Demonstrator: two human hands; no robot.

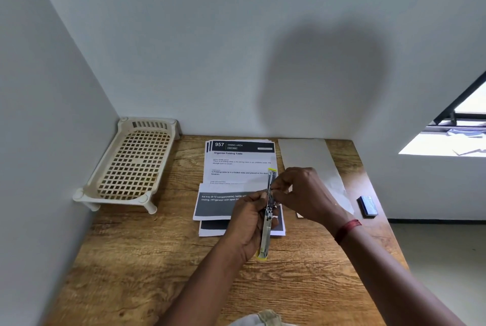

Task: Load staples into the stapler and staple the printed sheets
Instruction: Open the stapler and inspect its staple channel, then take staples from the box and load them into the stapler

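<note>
A metal stapler (266, 236) with yellow ends is swung fully open into one long strip above the desk. My left hand (247, 223) grips it around its middle from the left. My right hand (297, 194) pinches at the upper half of the stapler near the hinge; whether staples are between its fingertips is too small to tell. Below the hands lie the printed sheets (236, 165), a stack headed "957 Dining Area" with two further sheets overlapping its near end. A small blue staple box (367, 206) rests at the desk's right edge.
A cream plastic lattice rack (131, 165) stands in the back left corner of the wooden desk (147, 260). A blank pale sheet (307, 157) lies right of the printed stack. White walls close the left and back; the desk's right edge drops off near the staple box.
</note>
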